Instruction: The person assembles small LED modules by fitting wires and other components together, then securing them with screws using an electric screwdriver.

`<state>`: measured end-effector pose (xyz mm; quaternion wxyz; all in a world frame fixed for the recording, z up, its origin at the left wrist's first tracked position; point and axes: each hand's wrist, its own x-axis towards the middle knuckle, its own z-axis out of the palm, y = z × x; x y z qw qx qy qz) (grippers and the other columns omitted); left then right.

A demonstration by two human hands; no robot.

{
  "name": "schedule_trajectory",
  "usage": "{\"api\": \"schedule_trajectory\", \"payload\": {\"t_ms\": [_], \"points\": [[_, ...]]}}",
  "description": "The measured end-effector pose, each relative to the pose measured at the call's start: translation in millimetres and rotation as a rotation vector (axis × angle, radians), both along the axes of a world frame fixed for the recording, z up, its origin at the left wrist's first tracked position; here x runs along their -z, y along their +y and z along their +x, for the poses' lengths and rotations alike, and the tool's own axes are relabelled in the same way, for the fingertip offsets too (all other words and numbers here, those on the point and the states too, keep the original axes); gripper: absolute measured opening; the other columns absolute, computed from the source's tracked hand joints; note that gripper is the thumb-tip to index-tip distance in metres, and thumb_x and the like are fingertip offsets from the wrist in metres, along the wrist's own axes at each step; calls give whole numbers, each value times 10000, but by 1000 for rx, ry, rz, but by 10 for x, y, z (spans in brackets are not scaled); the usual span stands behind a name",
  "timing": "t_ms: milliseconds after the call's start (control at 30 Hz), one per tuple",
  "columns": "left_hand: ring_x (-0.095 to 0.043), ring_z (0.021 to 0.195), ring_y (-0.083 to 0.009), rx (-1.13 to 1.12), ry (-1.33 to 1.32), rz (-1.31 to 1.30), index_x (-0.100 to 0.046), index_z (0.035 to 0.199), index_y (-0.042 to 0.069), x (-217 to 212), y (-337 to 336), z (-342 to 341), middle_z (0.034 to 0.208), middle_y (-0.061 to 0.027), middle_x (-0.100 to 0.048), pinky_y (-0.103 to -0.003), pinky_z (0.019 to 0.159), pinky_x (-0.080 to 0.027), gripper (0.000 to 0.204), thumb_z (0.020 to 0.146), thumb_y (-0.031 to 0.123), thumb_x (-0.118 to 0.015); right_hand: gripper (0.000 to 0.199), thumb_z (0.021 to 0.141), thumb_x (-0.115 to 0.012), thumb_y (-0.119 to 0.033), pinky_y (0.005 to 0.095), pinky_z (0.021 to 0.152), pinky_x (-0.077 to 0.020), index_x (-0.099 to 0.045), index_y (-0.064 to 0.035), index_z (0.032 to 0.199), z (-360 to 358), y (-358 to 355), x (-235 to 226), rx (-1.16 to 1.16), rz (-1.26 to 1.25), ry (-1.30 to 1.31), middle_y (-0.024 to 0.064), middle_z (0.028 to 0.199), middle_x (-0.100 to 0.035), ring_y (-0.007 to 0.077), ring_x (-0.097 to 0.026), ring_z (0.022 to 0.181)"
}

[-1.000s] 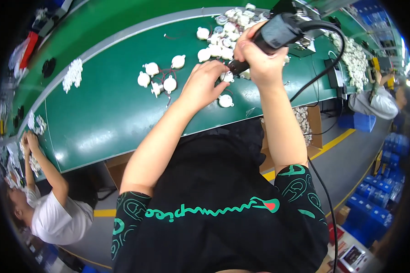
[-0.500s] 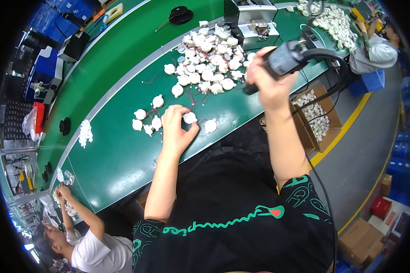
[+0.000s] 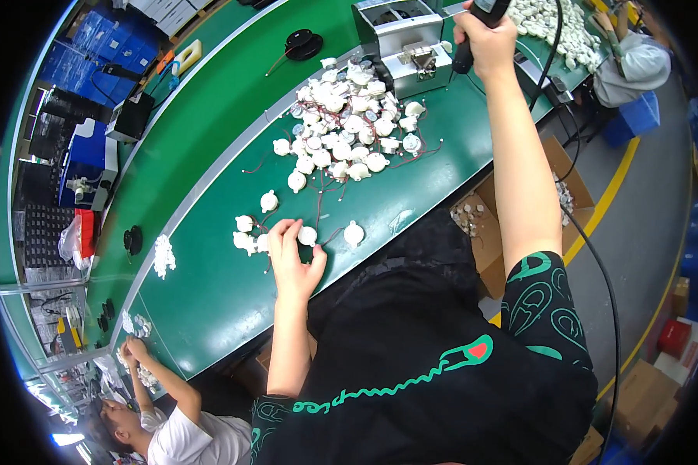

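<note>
My left hand rests on the green table, its thumb and fingers closed around a small white round wired part. Just to the right lies another white round part with mounting ears. Several more wired parts sit left of my fingers. My right hand grips a black corded electric screwdriver, raised at the upper right beside a silver box-shaped machine. The upper end of the screwdriver is cut off by the picture's edge.
A big pile of white wired parts lies beyond my left hand. Small white pieces are heaped at the left. An open cardboard box with parts stands below the table's edge. Co-workers sit at lower left and upper right.
My right hand has moved up and away with the screwdriver, toward the silver machine. My left hand keeps its hold on the white part. The whole view has shifted a little.
</note>
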<state>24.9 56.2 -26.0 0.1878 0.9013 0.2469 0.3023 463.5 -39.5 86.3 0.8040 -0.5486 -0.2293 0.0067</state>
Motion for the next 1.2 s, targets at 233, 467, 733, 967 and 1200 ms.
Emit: {"api": "schedule_trajectory", "payload": {"t_ms": [233,467,733,967,1200], "points": [[-532,1227,-390,71,-91,49,-549,1297,-19,0,34,60,1308,-223,-528,-488,1063,-423,615,703,34,-701,221,774,-766,-36,266,622,-501,-657,-5,964,279,147,778,130,-100,-314,27,752,-675,102,-626,655],[-525,1257,-401,110,-162,19,-556,1293,-25,16,57,221,1336,-236,-528,-503,1072,-420,601,715,32,-714,242,756,-797,-67,258,674,-528,-680,-8,960,269,14,842,107,-59,-301,16,793,-703,79,-642,714],[-415,1372,-429,-88,-17,-97,-408,1443,-63,-113,283,629,1466,-274,-395,-457,1159,-347,691,830,87,-691,224,807,-706,40,274,566,-483,-597,16,1000,216,111,711,151,-12,-188,54,735,-643,129,-604,585],[-433,1331,-426,-118,37,-157,-429,1423,-92,-187,601,856,1403,-273,-452,-469,1133,-373,722,804,122,-733,218,824,-640,80,315,563,-484,-548,9,1008,20,-63,646,43,77,-188,80,711,-607,179,-590,564],[-564,1122,-350,-86,1,-210,-557,1132,8,29,698,817,1161,-168,-563,-468,895,-445,450,757,166,-750,218,821,-614,73,384,568,-494,-553,18,1024,-432,-44,-73,-179,278,-142,99,696,-562,203,-538,544]]}}
